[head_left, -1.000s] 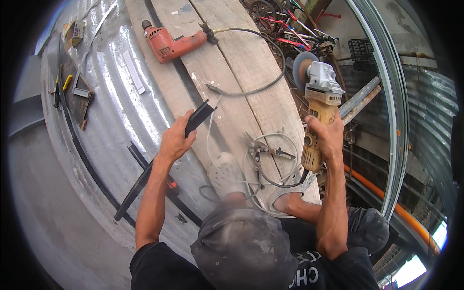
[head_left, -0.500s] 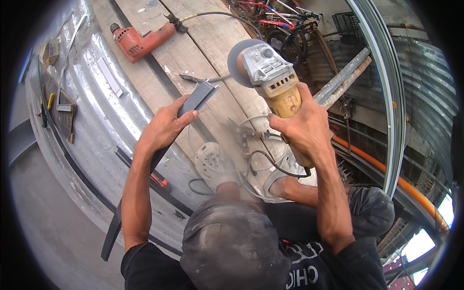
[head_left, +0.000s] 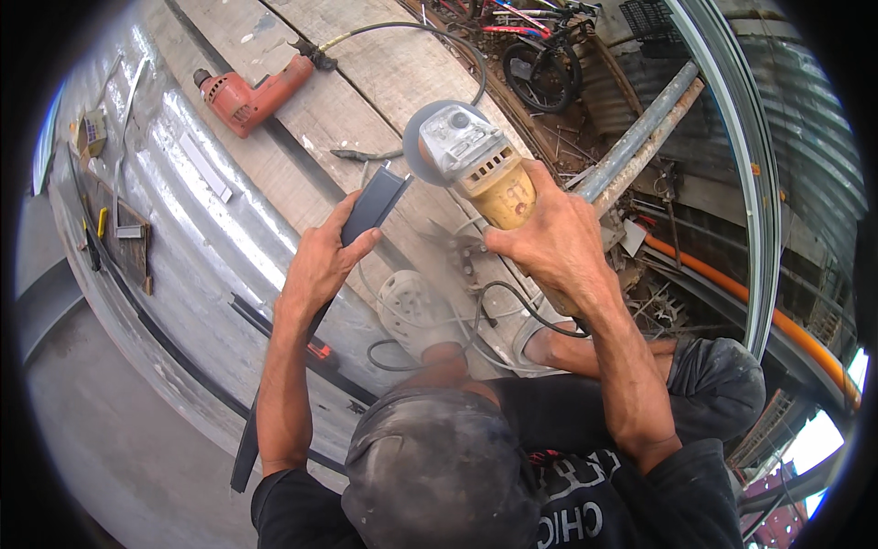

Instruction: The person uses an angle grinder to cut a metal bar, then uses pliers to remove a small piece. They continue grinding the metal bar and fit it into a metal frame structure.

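My left hand (head_left: 322,252) is closed round a long dark grey metal channel profile (head_left: 375,203), whose cut end points up and to the right. The rest of the profile runs back beneath my left forearm. In my right hand (head_left: 553,242) is an angle grinder (head_left: 501,188) with a yellow body and a grey metal head. Its disc (head_left: 422,144) is close to the end of the profile, with a small gap seen between them. Whether the disc is spinning I cannot tell. The grinder's dark cord (head_left: 530,316) loops down by my feet.
A red power drill (head_left: 251,94) lies on the wooden planks (head_left: 366,110). Corrugated metal sheet (head_left: 192,247) spreads to the left, with a white strip (head_left: 206,167) on it. Long pale metal frames (head_left: 745,183) stand at the right, near pipes (head_left: 640,128) and a bicycle (head_left: 540,69).
The grinder has moved left and slightly down, bringing its disc nearer the profile's end. My left hand and the profile sit a little lower. The view has shifted slightly.
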Demonstrator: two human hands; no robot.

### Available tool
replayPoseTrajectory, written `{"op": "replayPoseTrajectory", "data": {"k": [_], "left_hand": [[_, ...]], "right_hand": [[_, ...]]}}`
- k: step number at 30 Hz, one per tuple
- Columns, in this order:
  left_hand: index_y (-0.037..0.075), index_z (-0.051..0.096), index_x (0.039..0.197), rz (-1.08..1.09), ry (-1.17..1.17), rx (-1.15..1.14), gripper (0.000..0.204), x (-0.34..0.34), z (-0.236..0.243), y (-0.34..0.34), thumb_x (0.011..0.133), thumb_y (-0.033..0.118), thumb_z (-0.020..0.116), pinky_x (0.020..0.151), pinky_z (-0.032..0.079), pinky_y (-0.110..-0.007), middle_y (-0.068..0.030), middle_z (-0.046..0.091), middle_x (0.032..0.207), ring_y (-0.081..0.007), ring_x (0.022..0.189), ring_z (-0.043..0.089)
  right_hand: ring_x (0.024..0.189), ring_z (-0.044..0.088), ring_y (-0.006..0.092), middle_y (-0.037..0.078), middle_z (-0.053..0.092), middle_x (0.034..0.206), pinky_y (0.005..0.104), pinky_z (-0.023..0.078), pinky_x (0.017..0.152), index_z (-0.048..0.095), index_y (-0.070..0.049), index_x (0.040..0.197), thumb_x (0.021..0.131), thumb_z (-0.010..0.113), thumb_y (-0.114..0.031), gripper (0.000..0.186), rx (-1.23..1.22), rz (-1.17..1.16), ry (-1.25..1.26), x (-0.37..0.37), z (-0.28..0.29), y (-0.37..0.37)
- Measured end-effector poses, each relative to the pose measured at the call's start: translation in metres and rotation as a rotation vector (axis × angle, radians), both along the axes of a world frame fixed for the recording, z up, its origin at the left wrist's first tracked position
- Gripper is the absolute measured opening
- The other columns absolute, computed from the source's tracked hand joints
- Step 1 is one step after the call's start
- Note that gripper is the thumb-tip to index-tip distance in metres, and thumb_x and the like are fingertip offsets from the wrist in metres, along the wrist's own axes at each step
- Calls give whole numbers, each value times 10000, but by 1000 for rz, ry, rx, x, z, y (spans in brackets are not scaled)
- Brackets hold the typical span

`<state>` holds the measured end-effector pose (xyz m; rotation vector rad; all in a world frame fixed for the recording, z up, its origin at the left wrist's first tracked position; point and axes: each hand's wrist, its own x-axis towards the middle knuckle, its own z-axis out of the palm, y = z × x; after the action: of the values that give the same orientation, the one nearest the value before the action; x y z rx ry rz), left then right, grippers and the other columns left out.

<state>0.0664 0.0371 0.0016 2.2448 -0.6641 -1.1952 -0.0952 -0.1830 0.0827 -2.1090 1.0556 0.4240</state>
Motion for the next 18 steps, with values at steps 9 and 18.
{"op": "replayPoseTrajectory", "data": {"k": [9,18], "left_hand": [[83,525,1436,30,-62,-80,664,-6,-13,6,921,473,679,739,546,-444,-251,714,865,-335,782,722],[86,527,1440,37,-59,-63,675,-7,-17,7,912,476,688,634,551,-437,-215,691,737,-290,663,709]], "right_hand": [[794,707,407,255,706,849,460,553,779,533,-17,1317,659,735,-276,735,46,-18,1,1,0,1],[753,708,399,253,700,815,453,564,762,535,-10,1322,642,729,-294,762,32,-5,7,1,-5,3]]}}
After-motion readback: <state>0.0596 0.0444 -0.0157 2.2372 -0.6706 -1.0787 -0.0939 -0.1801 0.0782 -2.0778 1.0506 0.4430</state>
